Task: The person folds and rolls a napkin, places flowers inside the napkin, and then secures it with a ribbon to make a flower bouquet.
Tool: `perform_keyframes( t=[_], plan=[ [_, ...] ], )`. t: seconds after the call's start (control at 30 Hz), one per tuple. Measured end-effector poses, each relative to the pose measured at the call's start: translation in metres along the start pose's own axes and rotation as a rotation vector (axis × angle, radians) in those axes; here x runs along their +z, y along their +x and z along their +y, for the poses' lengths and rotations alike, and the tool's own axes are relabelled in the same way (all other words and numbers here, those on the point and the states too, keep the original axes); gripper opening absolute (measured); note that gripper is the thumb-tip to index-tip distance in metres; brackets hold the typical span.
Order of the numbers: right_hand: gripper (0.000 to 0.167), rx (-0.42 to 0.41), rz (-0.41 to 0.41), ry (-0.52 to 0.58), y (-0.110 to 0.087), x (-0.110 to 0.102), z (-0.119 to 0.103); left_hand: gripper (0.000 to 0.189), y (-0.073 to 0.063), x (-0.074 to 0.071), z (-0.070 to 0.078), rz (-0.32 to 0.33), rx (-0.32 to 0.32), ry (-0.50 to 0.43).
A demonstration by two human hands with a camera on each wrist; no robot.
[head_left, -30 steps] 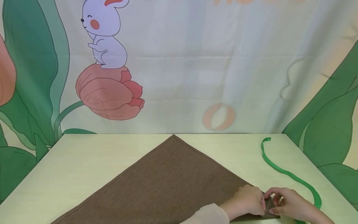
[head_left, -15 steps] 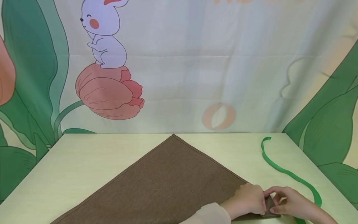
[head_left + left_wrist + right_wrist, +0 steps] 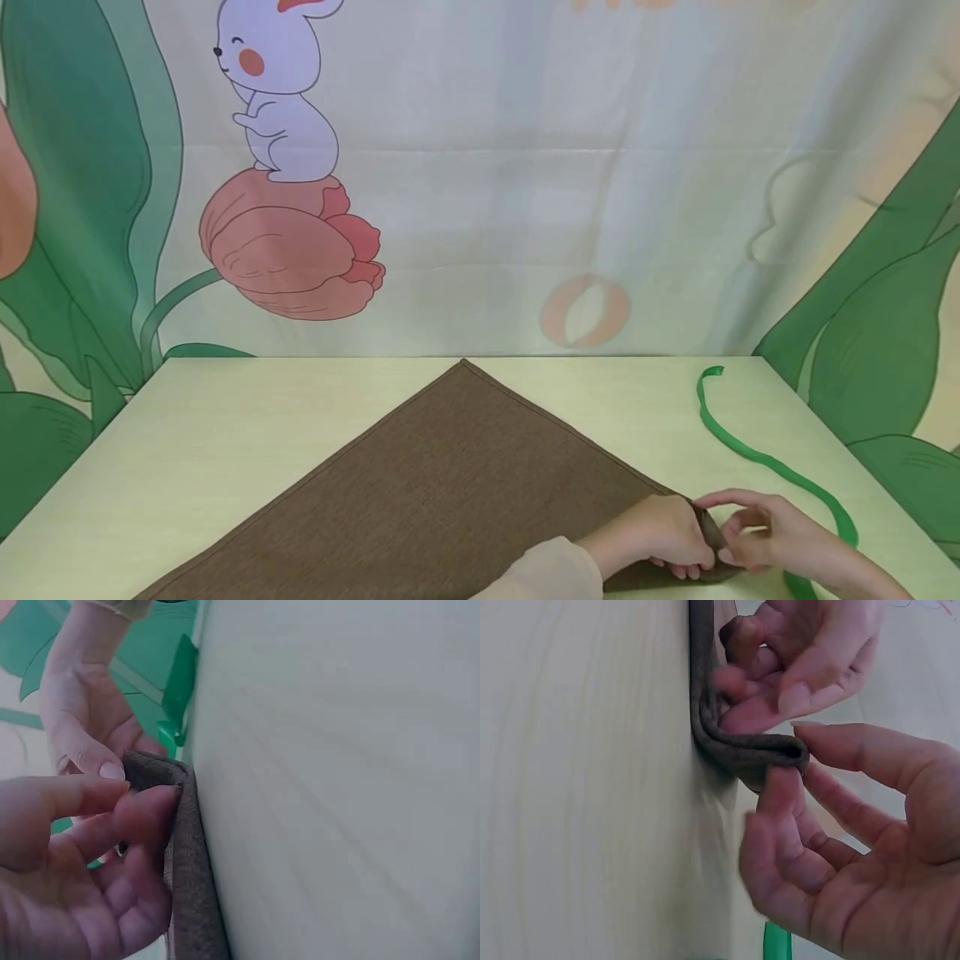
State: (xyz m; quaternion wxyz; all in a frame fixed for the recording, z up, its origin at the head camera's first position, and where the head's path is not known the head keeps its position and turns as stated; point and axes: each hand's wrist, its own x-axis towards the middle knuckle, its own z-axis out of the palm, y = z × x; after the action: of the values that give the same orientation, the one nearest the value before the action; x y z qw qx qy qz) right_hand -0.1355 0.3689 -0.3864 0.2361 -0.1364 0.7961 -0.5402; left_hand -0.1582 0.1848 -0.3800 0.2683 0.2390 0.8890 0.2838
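Note:
A large brown cloth [image 3: 450, 467] lies on the table with one point towards the back edge. At its right-hand corner, the end is folded up, and the folded layers of brown cloth [image 3: 757, 754] show in the right wrist view. My right hand [image 3: 780, 533] pinches this raised end, thumb on one side and fingers on the other. Beside it, my left hand [image 3: 660, 533] has bent fingers against the inside of the fold. In the left wrist view, the left hand [image 3: 82, 862] is near the cloth's edge; I cannot tell whether it grips the cloth.
A green ribbon [image 3: 765, 458] winds along the right side of the pale table [image 3: 247, 433], passing behind the right forearm. Behind the table hangs a printed curtain [image 3: 480, 208] with a rabbit and flowers.
The left hand's fingers have shifted and spread at the fold. The right hand has moved slightly left, and the cloth's end now stands more raised.

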Motion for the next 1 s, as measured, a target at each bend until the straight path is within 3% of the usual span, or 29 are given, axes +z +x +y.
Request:
perform_keyframes(
  t=[0.1,0.17,0.23,0.3,0.4,0.5,0.63,0.8,1.0],
  plan=[
    [0.052,-0.004,-0.028,0.079,0.0,0.001,-0.001,0.024,-0.004,-0.003,-0.006,-0.101,-0.023,-0.3],
    [0.052,-0.021,-0.054,0.129,0.0,0.002,-0.001,0.024,-0.006,-0.004,-0.009,-0.146,-0.048,-0.44],
    [0.052,-0.042,-0.083,0.18,0.0,0.004,-0.001,0.028,-0.007,-0.005,-0.012,-0.17,-0.063,-0.535],
    [0.05,-0.063,-0.106,0.221,0.0,0.007,0.0,0.033,-0.008,-0.005,-0.016,-0.167,-0.069,-0.57],
    [0.048,-0.076,-0.128,0.236,0.002,0.011,-0.001,0.038,-0.01,-0.008,-0.02,-0.151,-0.055,-0.541],
    [0.047,-0.11,-0.135,0.213,0.005,0.016,-0.003,0.034,-0.014,-0.012,-0.024,-0.122,-0.031,-0.452],
    [0.042,-0.119,-0.082,0.125,0.008,0.021,-0.005,0.03,-0.017,-0.015,-0.029,-0.094,0.004,-0.396],
    [0.033,-0.108,0.007,-0.064,0.013,0.027,-0.007,0.031,-0.02,-0.016,-0.037,-0.044,0.026,-0.329],
    [0.029,-0.19,-0.021,-0.092,0.014,0.033,-0.005,0.033,-0.025,-0.02,-0.04,-0.02,0.011,-0.188]
  ],
)
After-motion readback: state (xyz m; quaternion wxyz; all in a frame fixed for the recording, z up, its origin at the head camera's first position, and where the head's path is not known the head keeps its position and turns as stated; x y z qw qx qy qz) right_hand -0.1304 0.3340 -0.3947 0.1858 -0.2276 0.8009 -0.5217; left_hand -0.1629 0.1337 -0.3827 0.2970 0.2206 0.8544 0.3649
